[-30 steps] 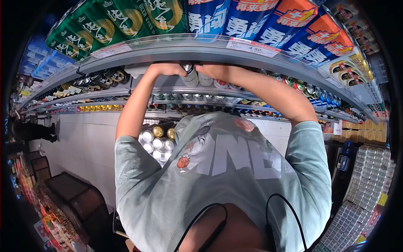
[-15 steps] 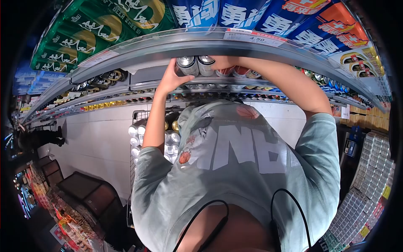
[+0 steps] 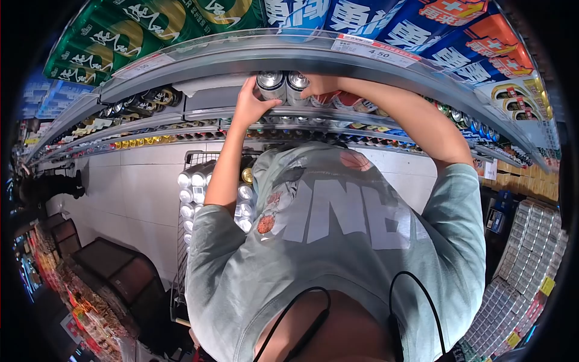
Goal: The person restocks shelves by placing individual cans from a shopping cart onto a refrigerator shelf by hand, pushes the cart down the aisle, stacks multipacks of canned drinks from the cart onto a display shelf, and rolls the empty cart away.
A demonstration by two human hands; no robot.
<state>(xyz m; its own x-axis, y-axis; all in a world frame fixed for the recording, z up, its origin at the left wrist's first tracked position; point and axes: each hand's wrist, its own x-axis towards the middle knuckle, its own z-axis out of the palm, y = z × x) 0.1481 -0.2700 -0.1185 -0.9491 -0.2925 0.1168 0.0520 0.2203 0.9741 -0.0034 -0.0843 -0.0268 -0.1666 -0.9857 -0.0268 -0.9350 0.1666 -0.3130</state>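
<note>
Two silver-topped beer cans stand side by side on a shelf under the top ledge. My left hand (image 3: 252, 104) wraps the left can (image 3: 272, 88) from its left side, thumb along its lower front. From the right, my right hand (image 3: 319, 85) curls its fingers against the right can (image 3: 296, 92); part of that hand is hidden behind the shelf lip. Red-and-white cans (image 3: 345, 100) stand just right of it, under my forearm.
The shelf ledge (image 3: 241, 59) carries price tags and, above, large green cans (image 3: 145, 27) and blue cans (image 3: 362, 15). A shopping cart (image 3: 182, 232) holding several silver cans stands left of my body. Stacked cans (image 3: 522, 265) are at the right, dark bins (image 3: 114, 271) at lower left.
The view has shifted slightly. My right fingers now show more clearly around the right can's side. Both hands stay at the same two cans.
</note>
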